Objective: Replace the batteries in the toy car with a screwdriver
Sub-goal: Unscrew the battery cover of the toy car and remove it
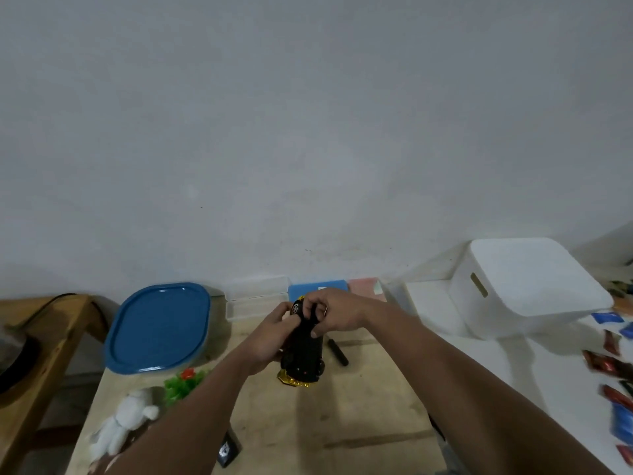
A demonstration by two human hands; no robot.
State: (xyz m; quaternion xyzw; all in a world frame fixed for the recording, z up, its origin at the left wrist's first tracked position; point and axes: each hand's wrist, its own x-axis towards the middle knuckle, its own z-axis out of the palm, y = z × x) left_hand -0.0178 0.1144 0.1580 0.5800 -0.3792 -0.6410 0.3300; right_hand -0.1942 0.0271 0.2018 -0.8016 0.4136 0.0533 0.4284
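While both hands work above the table, entries run largest to smallest:

Wall: pale grey, fills the far upper part of the view.
Wooden table (359, 423): light plywood top, centre near.
White bin (524, 289): upside down on a white surface at far right, slot handle facing left.
Blue lid (157, 329): on a container at far left of the table.
Clear boxes (255, 298): two, stacked near to far against the wall, just right of the blue lid.
Toy car (303, 351): black underside up, gold body edge at its near end, held above table centre, one wheel showing at the far end.
Left hand (270, 337): fingers curled round the car's left side, gripping it.
Right hand (334, 311): fingers bent down onto the car's far end, pinching something dark there; whether that is the screwdriver cannot be told.
White plush toy (123, 419): near left edge of the table.
Green plastic plant (181, 383): just beyond the plush toy.
Black cylinder (337, 351): lies on the table just right of the car.
Small packets (613, 365): red and blue, scattered at right.
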